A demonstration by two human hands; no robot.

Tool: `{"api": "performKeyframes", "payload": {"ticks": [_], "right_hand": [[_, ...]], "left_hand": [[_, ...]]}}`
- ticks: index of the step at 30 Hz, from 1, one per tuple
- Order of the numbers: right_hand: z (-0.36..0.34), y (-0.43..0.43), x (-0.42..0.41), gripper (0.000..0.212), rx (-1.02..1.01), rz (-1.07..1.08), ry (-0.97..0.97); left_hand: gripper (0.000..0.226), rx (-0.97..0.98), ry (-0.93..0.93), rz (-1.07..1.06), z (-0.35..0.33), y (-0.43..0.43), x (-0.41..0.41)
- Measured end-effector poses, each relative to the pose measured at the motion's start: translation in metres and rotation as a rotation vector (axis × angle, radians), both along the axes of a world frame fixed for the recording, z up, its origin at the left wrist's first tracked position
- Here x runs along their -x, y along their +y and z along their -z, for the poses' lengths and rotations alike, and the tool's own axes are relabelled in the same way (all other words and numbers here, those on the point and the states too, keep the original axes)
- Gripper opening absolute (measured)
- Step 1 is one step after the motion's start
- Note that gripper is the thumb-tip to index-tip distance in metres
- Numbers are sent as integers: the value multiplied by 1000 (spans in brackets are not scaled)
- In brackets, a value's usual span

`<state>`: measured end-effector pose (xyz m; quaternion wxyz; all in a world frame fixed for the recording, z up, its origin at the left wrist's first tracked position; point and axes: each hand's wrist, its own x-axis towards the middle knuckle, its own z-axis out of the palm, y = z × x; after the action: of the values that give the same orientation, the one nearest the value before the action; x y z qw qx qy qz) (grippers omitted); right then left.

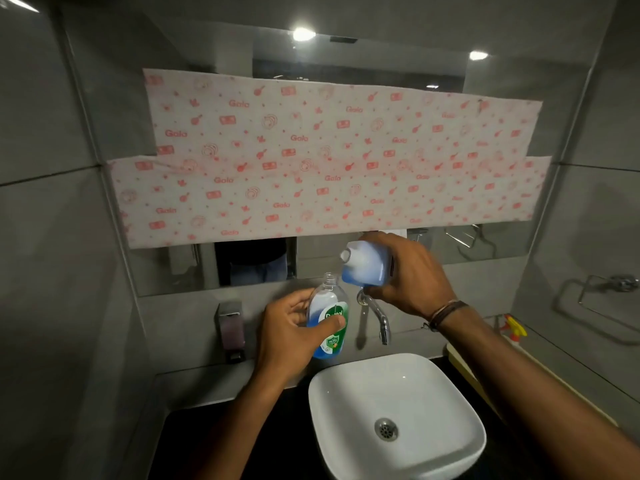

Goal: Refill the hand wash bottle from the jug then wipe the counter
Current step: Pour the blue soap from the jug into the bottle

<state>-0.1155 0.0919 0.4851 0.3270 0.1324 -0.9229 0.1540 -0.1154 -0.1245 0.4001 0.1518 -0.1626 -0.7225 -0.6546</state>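
The left hand [294, 329] is wrapped around the hand wash bottle [328, 322], thumb across its green label, holding it upright above the back edge of the counter with its neck open and uncapped. The right hand [405, 275], a dark band at the wrist, grips the translucent jug [363, 263] from above and tilts it leftward so that its open spout sits just above and to the right of the bottle's mouth; whether any liquid is running between them cannot be told. Both arms reach forward over a white square basin [398, 410] that sits on a black counter [221, 441], with a chrome tap [379, 318] coming out of the grey wall behind it. A wall-mounted soap dispenser [230, 329] hangs left of the bottle, and a yellow and red spray bottle [514, 329] stands on the ledge at right. Red-printed white sheets [311, 161] cover most of the mirror [502, 242]. The bottle holds blue liquid in roughly its lower half; the jug shows blue liquid pooled along its lowered side.
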Motion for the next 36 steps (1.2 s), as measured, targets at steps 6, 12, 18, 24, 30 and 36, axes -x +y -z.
{"api": "performKeyframes", "payload": {"ticks": [6, 12, 18, 24, 30, 36], "right_hand": [[-13, -3, 0, 77, -86, 0, 20], [-19, -5, 0, 75, -130, -2, 56], [-23, -8, -4, 75, -140, 2, 83], [-25, -12, -7, 76, -158, 4, 115], [-26, -15, -8, 73, -168, -12, 122], [-30, -17, -13, 71, -188, -13, 135]], "left_hand": [[42, 12, 29, 19, -7, -1, 0], [43, 21, 38, 34, -13, 1, -2], [42, 0, 53, 35, -15, -1, -3], [42, 5, 49, 27, -15, -4, -5], [43, 5, 54, 27, -15, -6, -9], [43, 5, 52, 33, -17, -7, -13]]}}
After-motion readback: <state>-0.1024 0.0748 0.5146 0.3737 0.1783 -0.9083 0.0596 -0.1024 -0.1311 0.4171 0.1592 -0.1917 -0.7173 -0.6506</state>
